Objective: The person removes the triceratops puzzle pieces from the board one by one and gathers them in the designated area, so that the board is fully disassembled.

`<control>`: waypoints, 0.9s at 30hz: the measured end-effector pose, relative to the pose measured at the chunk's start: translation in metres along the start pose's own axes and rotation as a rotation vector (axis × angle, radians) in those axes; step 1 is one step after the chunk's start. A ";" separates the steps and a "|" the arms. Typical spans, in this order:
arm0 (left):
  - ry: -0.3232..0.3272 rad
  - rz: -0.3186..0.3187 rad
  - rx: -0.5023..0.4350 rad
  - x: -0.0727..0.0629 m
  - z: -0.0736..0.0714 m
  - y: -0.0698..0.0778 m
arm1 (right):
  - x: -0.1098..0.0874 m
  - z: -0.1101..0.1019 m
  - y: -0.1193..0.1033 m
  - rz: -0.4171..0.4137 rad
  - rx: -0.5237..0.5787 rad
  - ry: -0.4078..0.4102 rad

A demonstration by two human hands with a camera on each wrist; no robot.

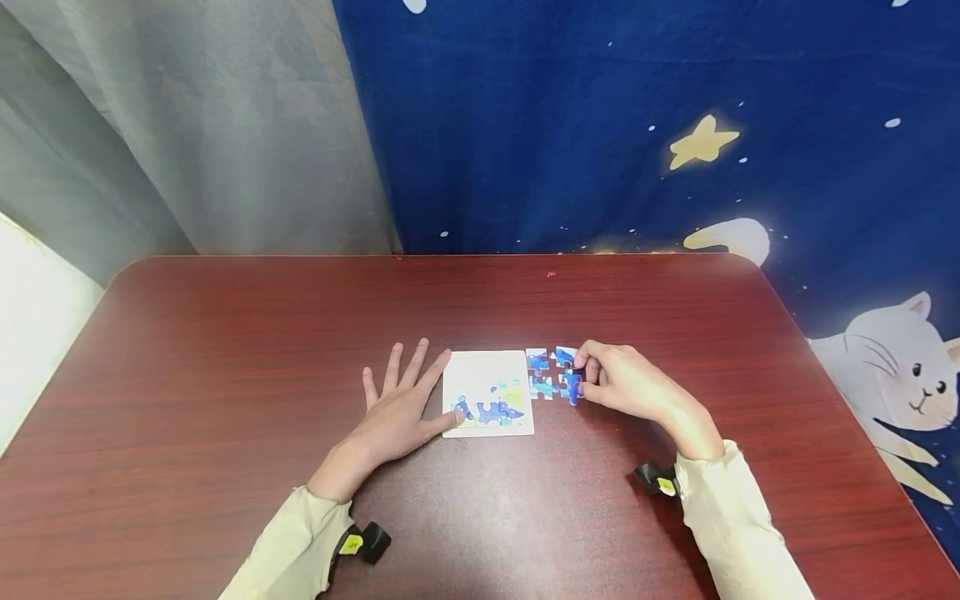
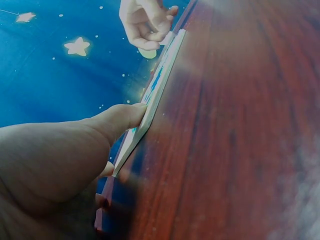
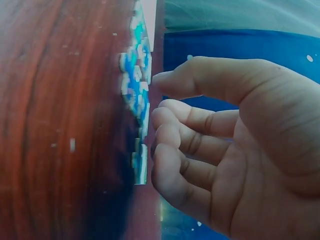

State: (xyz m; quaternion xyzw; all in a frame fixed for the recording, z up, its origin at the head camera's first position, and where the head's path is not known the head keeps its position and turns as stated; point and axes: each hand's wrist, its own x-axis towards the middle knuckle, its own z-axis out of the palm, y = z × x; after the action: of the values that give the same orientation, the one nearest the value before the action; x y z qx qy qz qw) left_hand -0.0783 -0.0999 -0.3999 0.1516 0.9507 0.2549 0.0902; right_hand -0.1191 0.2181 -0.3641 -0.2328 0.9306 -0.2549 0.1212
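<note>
Grey drapery (image 1: 202, 125) and starry blue cloth (image 1: 525, 125) hang behind a table (image 1: 262, 333)

A grey curtain (image 1: 240, 125) seemingly overlaps a blue curtain (image 1: 525, 125).

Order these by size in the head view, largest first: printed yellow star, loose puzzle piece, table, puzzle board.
1. Table
2. Puzzle board
3. Printed yellow star
4. Loose puzzle piece

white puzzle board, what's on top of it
On the white board: blue and yellow puzzle pieces across the lower part, bare white above. The left hand has its thumb over the lower left edge, so what lies under it is hidden.
</note>
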 end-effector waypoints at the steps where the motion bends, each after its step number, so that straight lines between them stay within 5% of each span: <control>1: 0.001 0.001 0.000 0.000 0.000 0.000 | 0.000 -0.001 0.000 -0.004 0.002 0.007; 14: 0.002 0.006 0.010 0.001 0.000 0.000 | 0.016 0.007 -0.037 -0.133 -0.069 0.049; 27: 0.009 0.006 0.008 0.001 0.002 -0.002 | 0.032 0.037 -0.066 -0.019 -0.226 -0.027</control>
State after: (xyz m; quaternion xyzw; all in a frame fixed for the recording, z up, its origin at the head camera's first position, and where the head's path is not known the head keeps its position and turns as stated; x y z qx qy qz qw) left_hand -0.0789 -0.1002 -0.4025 0.1535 0.9517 0.2520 0.0845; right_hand -0.1094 0.1366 -0.3637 -0.2573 0.9494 -0.1465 0.1044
